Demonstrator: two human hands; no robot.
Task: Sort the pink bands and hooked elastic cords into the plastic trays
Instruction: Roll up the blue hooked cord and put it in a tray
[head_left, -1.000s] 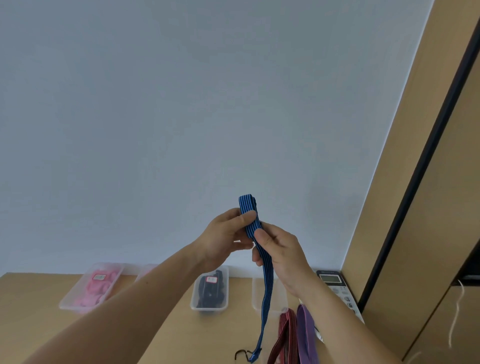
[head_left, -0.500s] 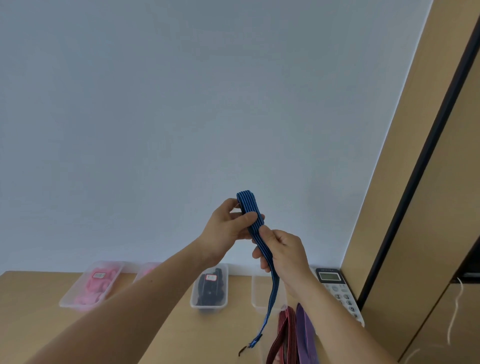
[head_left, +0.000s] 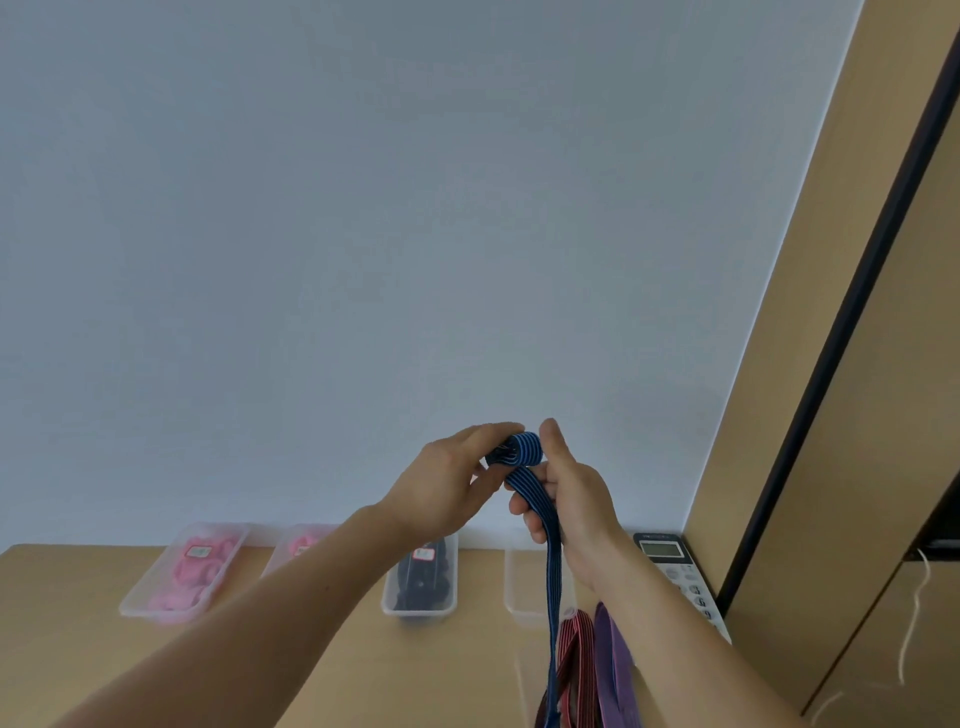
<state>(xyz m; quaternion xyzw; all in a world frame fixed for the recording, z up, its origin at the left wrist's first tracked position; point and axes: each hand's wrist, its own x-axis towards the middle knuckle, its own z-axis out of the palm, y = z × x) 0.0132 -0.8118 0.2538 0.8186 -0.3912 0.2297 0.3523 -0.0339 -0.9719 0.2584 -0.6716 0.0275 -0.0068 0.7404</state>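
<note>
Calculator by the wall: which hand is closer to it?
Right. The right hand, gripping the blue cord, is raised just left of the calculator; the left hand is farther left, holding the cord's rolled end.

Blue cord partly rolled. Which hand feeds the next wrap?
Probably right. The right hand grips the hanging length of the blue cord just below the roll, which the left hand pinches.

I've got passing room over the desk (head_left: 62, 597) left of the pink-band tray (head_left: 156, 616), but the calculator (head_left: 670, 566) and cabinet (head_left: 758, 467) hem in the right.
</note>
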